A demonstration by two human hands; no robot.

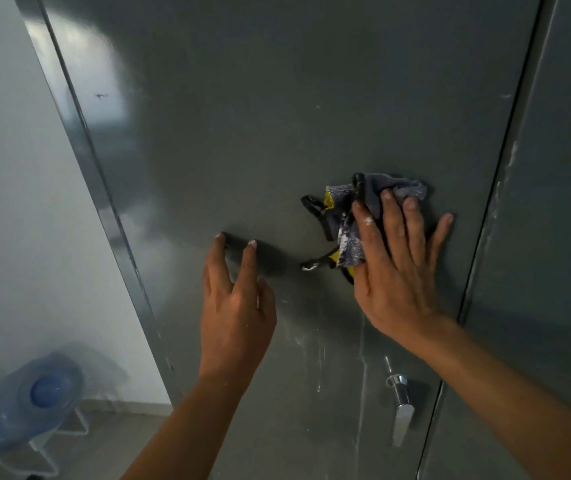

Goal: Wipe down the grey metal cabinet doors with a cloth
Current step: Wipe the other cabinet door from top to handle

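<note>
cloth (381, 181): grey, crumpled, yellow and black edging, white smears on it. it sits pressed against the grey cabinet door (277, 116), right of the door's middle, near the seam with the next door (561, 202). by the look it is soft and light. we judge it will bunch and skid on the smooth painted metal, so it wants a flat palm over its middle rather than a pinch at one corner, with the loose tails tucked under.

right hand (398, 271) does this: grip spread, fingers straight, pressing the cloth to the panel, little finger on bare metal. left hand (235, 303) is further left and holds nothing, grip loosely spread, fingertips touching the door.

white streaks run below the cloth and along the door's right edge; we judge them not yet wiped. chrome handle (402, 407) is lower down. far left there is a pale wall (7, 168), and a blue water bottle (31, 400) low by the floor (110, 445).
</note>
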